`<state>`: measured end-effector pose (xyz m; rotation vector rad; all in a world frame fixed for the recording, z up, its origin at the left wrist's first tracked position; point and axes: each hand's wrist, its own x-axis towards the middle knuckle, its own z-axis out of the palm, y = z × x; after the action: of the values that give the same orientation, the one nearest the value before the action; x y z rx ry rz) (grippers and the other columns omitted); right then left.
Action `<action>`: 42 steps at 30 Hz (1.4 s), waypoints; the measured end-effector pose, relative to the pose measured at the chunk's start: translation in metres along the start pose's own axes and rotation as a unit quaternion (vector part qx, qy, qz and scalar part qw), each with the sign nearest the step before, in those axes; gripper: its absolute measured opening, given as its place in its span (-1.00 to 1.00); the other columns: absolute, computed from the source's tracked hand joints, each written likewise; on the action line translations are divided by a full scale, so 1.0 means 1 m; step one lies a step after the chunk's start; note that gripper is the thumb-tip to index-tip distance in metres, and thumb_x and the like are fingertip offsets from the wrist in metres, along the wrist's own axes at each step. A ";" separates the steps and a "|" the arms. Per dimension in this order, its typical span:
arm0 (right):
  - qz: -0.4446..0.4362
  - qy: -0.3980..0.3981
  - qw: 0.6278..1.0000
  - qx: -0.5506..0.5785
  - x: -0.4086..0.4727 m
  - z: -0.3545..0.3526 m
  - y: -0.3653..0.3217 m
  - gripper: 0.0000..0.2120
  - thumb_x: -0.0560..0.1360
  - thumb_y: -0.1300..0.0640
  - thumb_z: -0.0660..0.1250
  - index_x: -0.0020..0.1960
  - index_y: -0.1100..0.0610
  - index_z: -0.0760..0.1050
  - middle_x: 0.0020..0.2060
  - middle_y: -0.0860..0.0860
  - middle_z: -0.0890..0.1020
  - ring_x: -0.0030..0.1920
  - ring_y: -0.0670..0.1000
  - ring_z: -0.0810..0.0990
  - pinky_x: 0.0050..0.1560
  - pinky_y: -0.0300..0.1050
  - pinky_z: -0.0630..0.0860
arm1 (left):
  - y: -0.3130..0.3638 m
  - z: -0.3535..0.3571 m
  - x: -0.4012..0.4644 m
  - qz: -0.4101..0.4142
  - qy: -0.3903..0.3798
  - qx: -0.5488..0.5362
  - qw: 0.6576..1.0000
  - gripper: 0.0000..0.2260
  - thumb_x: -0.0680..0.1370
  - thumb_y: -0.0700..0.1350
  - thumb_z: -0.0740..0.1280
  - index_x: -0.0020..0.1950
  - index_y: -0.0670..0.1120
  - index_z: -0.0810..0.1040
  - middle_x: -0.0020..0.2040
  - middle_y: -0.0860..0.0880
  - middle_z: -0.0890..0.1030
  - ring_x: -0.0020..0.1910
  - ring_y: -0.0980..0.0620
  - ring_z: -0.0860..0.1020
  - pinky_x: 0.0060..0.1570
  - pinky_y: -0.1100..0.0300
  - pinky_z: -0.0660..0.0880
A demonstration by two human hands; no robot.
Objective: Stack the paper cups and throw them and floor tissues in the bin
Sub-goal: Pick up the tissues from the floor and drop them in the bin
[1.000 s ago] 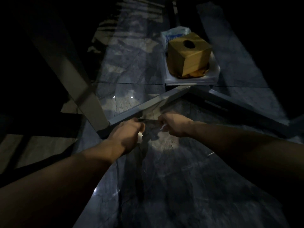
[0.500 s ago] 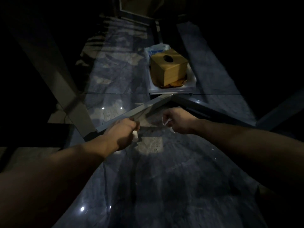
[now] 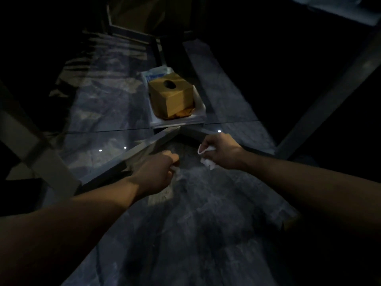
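Note:
The scene is very dim. My right hand [image 3: 221,150] is closed around a crumpled white tissue [image 3: 208,163], which sticks out above and below the fist. My left hand [image 3: 158,172] is a fist just left of it, with a small bit of white tissue [image 3: 175,169] showing at its fingers. Both hands hover low over the dark marble floor [image 3: 185,234]. No paper cups and no bin are visible.
A wooden tissue box [image 3: 172,96] sits on a white tray [image 3: 201,112] ahead, with a plastic tissue packet [image 3: 155,74] behind it. Grey metal frame bars [image 3: 132,151] meet in a corner just beyond my hands. A pale leg [image 3: 37,162] slants at the left.
My hands have drawn apart and lifted off the floor. The right hand has moved right and up with more of the white tissue showing. The view has tilted back.

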<state>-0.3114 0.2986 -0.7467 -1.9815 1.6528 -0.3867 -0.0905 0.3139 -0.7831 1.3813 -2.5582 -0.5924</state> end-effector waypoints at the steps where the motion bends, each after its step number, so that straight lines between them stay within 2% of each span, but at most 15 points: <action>1: 0.001 0.009 1.000 0.007 -0.004 -0.003 0.003 -0.96 0.42 0.20 0.43 -0.14 0.09 0.63 -0.13 -0.12 0.63 -0.15 -0.25 0.56 -0.22 -0.53 0.40 | 0.004 0.002 0.003 0.008 0.004 0.002 1.000 -0.87 0.53 -0.19 0.26 0.05 -0.07 0.54 0.03 -0.06 0.53 0.00 -0.05 0.54 -0.03 0.08 0.49; 4: -0.005 0.020 0.999 0.026 -0.019 -0.010 0.016 -0.95 0.40 0.21 0.46 -0.13 0.16 0.65 -0.17 -0.13 0.62 -0.23 -0.37 0.55 -0.25 -0.56 0.42 | 0.017 0.007 0.013 0.023 0.005 0.000 1.000 -0.85 0.52 -0.19 0.28 0.06 -0.04 0.55 0.03 0.00 0.52 -0.04 0.00 0.54 -0.09 0.14 0.46; 8: 0.004 0.034 0.999 0.035 -0.035 -0.017 0.031 -0.90 0.40 0.21 0.45 -0.10 0.20 0.68 -0.08 -0.02 0.72 -0.10 -0.16 0.65 -0.11 -0.39 0.54 | 0.030 0.013 0.025 0.056 -0.001 -0.051 0.997 -0.86 0.49 -0.19 0.32 0.01 -0.04 0.60 -0.04 0.10 0.50 -0.07 0.12 0.53 -0.06 0.19 0.50; 11: 0.017 0.038 0.998 0.040 -0.046 -0.025 0.037 -0.87 0.44 0.23 0.42 -0.04 0.21 0.68 -0.02 0.04 0.72 -0.05 -0.17 0.62 -0.09 -0.56 0.42 | 0.035 0.020 0.031 0.088 0.011 -0.066 0.994 -0.80 0.48 -0.13 0.24 0.01 -0.06 0.62 -0.04 0.07 0.56 -0.08 0.13 0.54 -0.04 0.19 0.51; 13: 0.022 0.037 0.998 0.044 -0.053 -0.030 0.039 -0.84 0.45 0.30 0.38 0.01 0.23 0.67 0.03 0.07 0.71 0.01 -0.13 0.62 -0.04 -0.56 0.42 | 0.040 0.025 0.036 0.090 0.032 -0.074 0.993 -0.75 0.49 -0.16 0.21 0.06 -0.06 0.63 0.02 0.02 0.61 -0.03 0.10 0.56 -0.01 0.27 0.50; 16: 0.034 0.051 0.997 0.041 -0.064 -0.039 0.043 -0.76 0.46 0.35 0.31 0.07 0.19 0.66 0.08 0.06 0.69 0.13 -0.05 0.63 0.20 -0.24 0.50 | 0.052 0.032 0.042 0.081 0.054 -0.097 0.990 -0.75 0.48 -0.22 0.32 0.12 -0.05 0.63 0.04 0.04 0.62 -0.05 0.17 0.55 -0.11 0.48 0.37; 19: 0.053 0.069 0.995 0.038 -0.073 -0.051 0.050 -0.77 0.48 0.32 0.32 0.06 0.14 0.66 0.10 0.04 0.69 0.15 -0.06 0.62 0.26 -0.10 0.50 | 0.067 0.037 0.047 0.082 0.071 -0.142 0.984 -0.79 0.47 -0.16 0.40 0.09 -0.05 0.64 -0.01 0.04 0.64 -0.09 0.16 0.60 -0.16 0.37 0.52; 21: 0.065 0.100 0.992 0.042 -0.081 -0.061 0.053 -0.81 0.48 0.31 0.34 0.01 0.14 0.67 0.05 0.03 0.70 0.04 -0.17 0.64 0.20 -0.16 0.54 | 0.079 0.040 0.049 0.080 0.071 -0.162 0.981 -0.78 0.47 -0.14 0.42 0.11 -0.06 0.64 -0.01 0.04 0.64 -0.08 0.16 0.61 -0.12 0.34 0.56; 23: 0.073 0.133 0.986 0.069 -0.091 -0.071 0.054 -0.84 0.48 0.33 0.34 -0.04 0.19 0.67 -0.08 0.03 0.72 -0.23 -0.33 0.62 0.01 -0.31 0.56 | 0.091 0.043 0.051 0.078 0.072 -0.183 0.977 -0.76 0.46 -0.19 0.43 0.12 -0.07 0.65 0.00 0.03 0.65 -0.07 0.15 0.62 -0.09 0.35 0.56; 25: 0.083 0.163 0.978 0.105 -0.099 -0.081 0.056 -0.86 0.46 0.37 0.34 -0.10 0.22 0.66 -0.25 -0.03 0.69 -0.38 -0.36 0.58 -0.19 -0.43 0.54 | 0.104 0.046 0.053 0.079 0.084 -0.201 0.973 -0.78 0.46 -0.20 0.42 0.09 -0.07 0.67 -0.04 0.04 0.66 -0.10 0.16 0.62 -0.11 0.36 0.55; 29: 0.089 0.205 0.970 0.096 -0.111 -0.100 0.062 -0.83 0.42 0.34 0.37 -0.16 0.10 0.65 -0.31 -0.19 0.61 -0.34 -0.34 0.57 -0.25 -0.49 0.43 | 0.128 0.052 0.060 0.094 0.101 -0.240 0.961 -0.82 0.45 -0.14 0.39 0.02 -0.04 0.69 -0.08 0.09 0.69 -0.10 0.22 0.62 -0.13 0.48 0.47; 34: 0.102 0.254 0.958 0.081 -0.134 -0.116 0.071 -0.86 0.41 0.30 0.41 -0.18 0.07 0.63 -0.18 0.00 0.69 -0.14 -0.14 0.64 -0.13 -0.40 0.51 | 0.158 0.054 0.068 0.106 0.102 -0.291 0.945 -0.86 0.46 -0.21 0.46 -0.01 -0.04 0.70 -0.11 0.13 0.71 -0.06 0.26 0.64 -0.14 0.51 0.47; 36: 0.111 0.260 0.957 0.070 -0.145 -0.121 0.077 -0.86 0.41 0.29 0.41 -0.20 0.06 0.62 -0.20 -0.04 0.68 -0.16 -0.21 0.63 -0.13 -0.41 0.51 | 0.170 0.053 0.069 0.113 0.094 -0.309 0.940 -0.87 0.47 -0.21 0.47 -0.02 -0.03 0.69 -0.14 0.17 0.69 -0.08 0.27 0.64 -0.16 0.51 0.48; 39: 0.115 0.272 0.953 0.064 -0.164 -0.129 0.084 -0.84 0.42 0.31 0.41 -0.21 0.06 0.60 -0.27 -0.21 0.60 -0.24 -0.41 0.55 -0.17 -0.56 0.41 | 0.186 0.052 0.070 0.114 0.095 -0.342 0.928 -0.85 0.46 -0.22 0.48 -0.04 0.00 0.69 -0.17 0.21 0.67 -0.14 0.31 0.64 -0.16 0.50 0.50; 42: 0.116 0.293 0.946 0.080 -0.183 -0.140 0.087 -0.84 0.42 0.35 0.40 -0.18 0.10 0.61 -0.28 -0.19 0.60 -0.29 -0.40 0.55 -0.22 -0.52 0.41 | 0.206 0.048 0.072 0.098 0.089 -0.382 0.915 -0.86 0.47 -0.21 0.47 -0.06 0.02 0.68 -0.18 0.19 0.68 -0.17 0.32 0.64 -0.18 0.49 0.51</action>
<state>-0.4958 0.4367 -0.6604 -1.6119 2.0987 -1.0599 -0.3033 0.3672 -0.7419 0.8392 -1.9347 -1.1904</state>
